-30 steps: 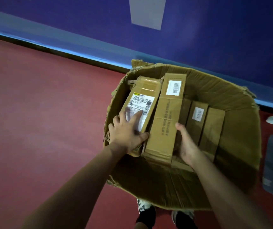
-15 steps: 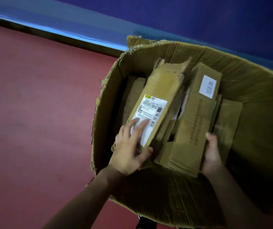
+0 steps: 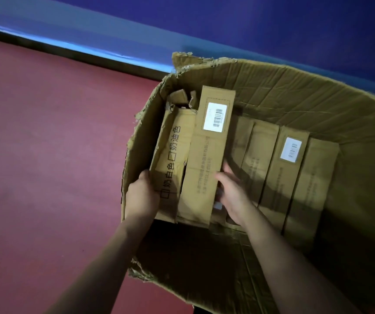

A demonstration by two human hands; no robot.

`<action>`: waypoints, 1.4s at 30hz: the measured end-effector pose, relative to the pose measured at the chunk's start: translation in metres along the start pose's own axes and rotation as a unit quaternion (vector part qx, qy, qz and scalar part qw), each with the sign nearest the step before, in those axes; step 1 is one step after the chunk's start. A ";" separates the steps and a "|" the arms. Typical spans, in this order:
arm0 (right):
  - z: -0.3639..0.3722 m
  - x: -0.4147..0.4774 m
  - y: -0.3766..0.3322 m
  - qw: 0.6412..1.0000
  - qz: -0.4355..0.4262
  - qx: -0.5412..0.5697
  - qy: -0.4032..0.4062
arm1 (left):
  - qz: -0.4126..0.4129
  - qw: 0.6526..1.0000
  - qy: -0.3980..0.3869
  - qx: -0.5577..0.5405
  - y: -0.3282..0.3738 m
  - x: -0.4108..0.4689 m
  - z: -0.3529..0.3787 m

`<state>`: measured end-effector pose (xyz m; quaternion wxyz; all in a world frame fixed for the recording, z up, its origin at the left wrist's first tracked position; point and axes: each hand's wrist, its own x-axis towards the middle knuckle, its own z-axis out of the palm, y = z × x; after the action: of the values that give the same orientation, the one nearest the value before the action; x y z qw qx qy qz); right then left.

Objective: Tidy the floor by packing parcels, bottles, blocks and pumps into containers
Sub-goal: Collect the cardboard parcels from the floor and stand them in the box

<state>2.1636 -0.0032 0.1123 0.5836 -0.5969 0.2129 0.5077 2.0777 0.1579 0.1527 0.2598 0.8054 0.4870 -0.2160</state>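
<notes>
the left hand wraps the lower 9 o'clock edge of the printed parcel. the thumb shows on the near side and the fingers are hidden behind the card, so how far they curl i cannot tell. the right hand pinches the lower 3 o'clock edge of the labelled parcel, with the thumb on its face and the fingers tucked behind. both hands have hold of something; neither is slack.

the two parcels stand on end, touching side by side and leaning a little toward 12 o'clock. they sit at the 9 o'clock side of the carton, with the labelled one overlapping the printed one's edge. toward 3 o'clock more parcels stand in a row, packed close. crumpled card shows at 11 o'clock behind the printed parcel.

these look like slim cardboard mailers: probably light, fairly stiff along their length, dry and not slippery. the printed one is creased and may buckle if squeezed across its face. the long edges near the bottom look the best place to hold, pressing inward so that the pair slides down together.

the carton's rim is torn and soft. it rests on the red floor, with the blue wall at 12 o'clock.
</notes>
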 end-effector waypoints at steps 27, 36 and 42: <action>0.018 -0.027 -0.022 0.949 0.008 -0.298 0.098 | 0.072 0.995 0.019 -0.064 0.020 -0.020 -0.008; 0.001 -0.117 -0.061 0.859 -0.046 -0.505 0.072 | 0.175 0.977 -0.114 0.045 0.062 -0.069 -0.060; 0.009 -0.226 -0.116 0.762 -0.091 -0.635 0.089 | 0.261 0.936 -0.197 0.132 0.086 -0.132 -0.138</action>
<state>2.1697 -0.0447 0.3628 0.0928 -0.8900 -0.1622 0.4160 2.1108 0.1222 0.3564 0.2889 0.8726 0.1656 -0.3573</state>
